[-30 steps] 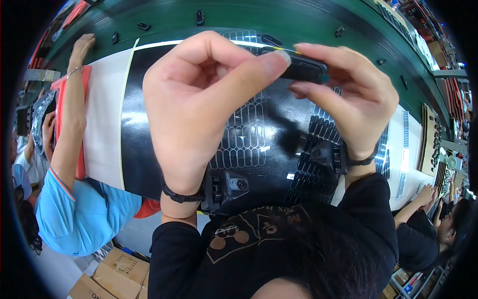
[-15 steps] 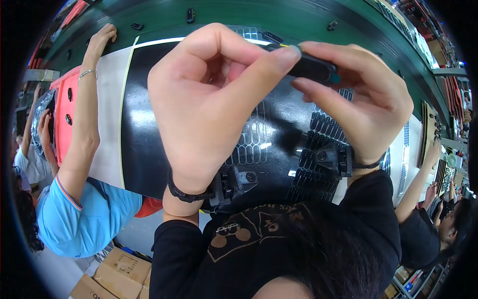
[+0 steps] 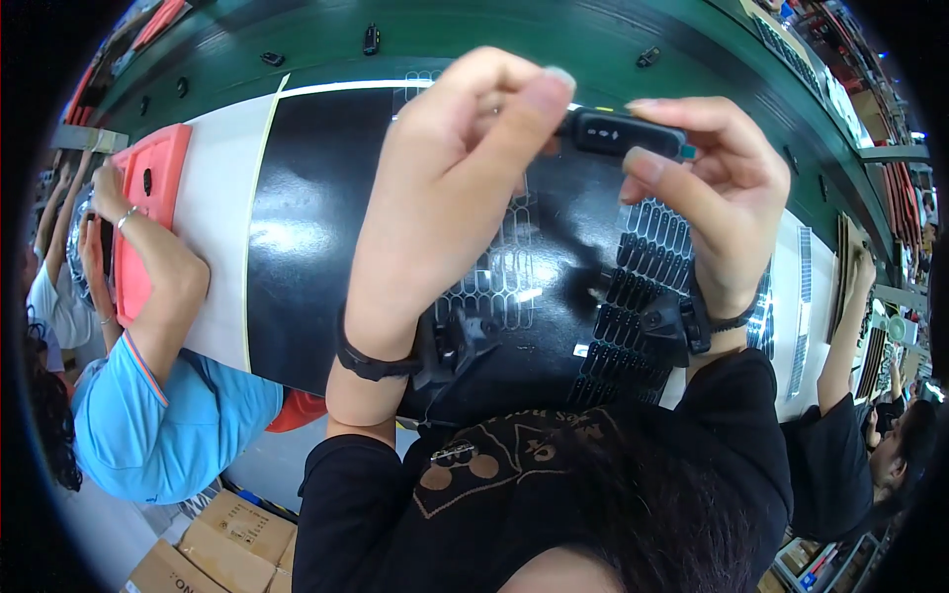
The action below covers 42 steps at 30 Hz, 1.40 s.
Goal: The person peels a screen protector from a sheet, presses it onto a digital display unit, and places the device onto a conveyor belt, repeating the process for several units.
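Fingers of the right hand (image 3: 733, 183) pinch a black, rounded oblong plastic device (image 3: 611, 134); left of them, the left hand's (image 3: 445, 158) fingers curl, whether gripping anything I cannot tell

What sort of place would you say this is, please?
Probably a factory assembly line: small black devices lie spaced along a green belt, a co-worker in blue works nearby, and cartons stand at lower left.

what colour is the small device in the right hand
The device is black, with a teal tip at its right end; shows in the head view.
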Tool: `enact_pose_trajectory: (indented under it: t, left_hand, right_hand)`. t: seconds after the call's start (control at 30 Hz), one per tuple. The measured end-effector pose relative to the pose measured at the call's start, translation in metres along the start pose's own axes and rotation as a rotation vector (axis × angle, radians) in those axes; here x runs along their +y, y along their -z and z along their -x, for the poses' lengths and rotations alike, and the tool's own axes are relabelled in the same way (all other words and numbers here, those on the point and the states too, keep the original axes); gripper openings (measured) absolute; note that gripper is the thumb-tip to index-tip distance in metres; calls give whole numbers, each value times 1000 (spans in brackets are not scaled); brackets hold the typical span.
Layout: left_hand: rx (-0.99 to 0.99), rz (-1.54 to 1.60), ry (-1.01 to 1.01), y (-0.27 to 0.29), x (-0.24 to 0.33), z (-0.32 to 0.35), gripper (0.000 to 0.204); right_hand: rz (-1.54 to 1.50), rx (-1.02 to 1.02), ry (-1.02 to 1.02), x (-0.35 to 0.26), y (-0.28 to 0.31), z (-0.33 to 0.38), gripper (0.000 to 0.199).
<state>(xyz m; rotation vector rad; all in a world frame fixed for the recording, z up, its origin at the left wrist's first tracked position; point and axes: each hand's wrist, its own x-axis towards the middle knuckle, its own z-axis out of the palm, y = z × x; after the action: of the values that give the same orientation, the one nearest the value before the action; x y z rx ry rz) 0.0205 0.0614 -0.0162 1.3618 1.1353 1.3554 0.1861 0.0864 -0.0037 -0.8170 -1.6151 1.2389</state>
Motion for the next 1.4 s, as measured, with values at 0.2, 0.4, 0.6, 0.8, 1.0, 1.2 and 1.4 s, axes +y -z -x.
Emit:
enact_pose_trajectory:
  t: [0.2, 0.4, 0.6, 0.8, 1.0, 1.2, 1.4]
  left_hand:
    - [-55, 29, -30, -12, -3, 5, 16]
    - [-132, -39, 162, 0, -24, -15, 12]
    - [-108, 63, 348, 24, -81, -76, 30]
    - [77, -644, 29, 19, -101, -78, 59]
    - [-484, -1317, 37, 5, -73, -13, 68]
    - [-643, -1392, -1, 8, -60, 10, 61]
    - [-870, -1076, -102, -34, -40, -9, 41]
  right_hand:
    - [-81, -7, 1, 10, -2, 3, 21]
    - [-89, -102, -174, 35, 12, -12, 20]
    - [601, -117, -103, 116, 42, -77, 27]
    - [968, -289, -244, 166, 41, -104, 46]
    - [1125, -67, 22, 190, 88, -145, 44]
    - [868, -401, -287, 206, 151, -170, 33]
    - [483, -222, -307, 170, 158, -144, 28]
